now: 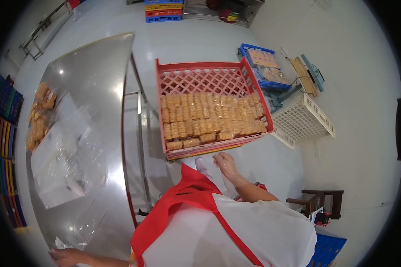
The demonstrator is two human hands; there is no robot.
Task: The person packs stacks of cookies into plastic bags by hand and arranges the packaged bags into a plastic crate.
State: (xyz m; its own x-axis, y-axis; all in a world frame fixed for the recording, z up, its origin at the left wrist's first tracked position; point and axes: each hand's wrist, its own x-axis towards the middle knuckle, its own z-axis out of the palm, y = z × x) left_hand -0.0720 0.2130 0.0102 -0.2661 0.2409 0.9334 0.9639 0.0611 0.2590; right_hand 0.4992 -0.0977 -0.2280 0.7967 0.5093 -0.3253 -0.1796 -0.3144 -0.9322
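My right hand (226, 163), in what looks like a clear plastic glove, hangs just in front of a red plastic crate (202, 66). Its fingers are loosely bent and apart, with nothing visible in them. Rows of clear-wrapped round cookies (200, 111) fill most of the crate. At the lower left, my left hand (66, 257) is by the near end of the steel table (100, 58), beside a crumpled clear plastic bag (82, 229); its grip is unclear. Flat plastic bags (60, 167) and several bagged cookies (40, 111) lie farther up the table.
A blue crate (265, 82) with packaged goods and a cream crate (305, 118) stand by the right wall. A dark wooden stool (318, 202) is at lower right. Colored crates (164, 11) are stacked at the back, others (4, 133) along the left.
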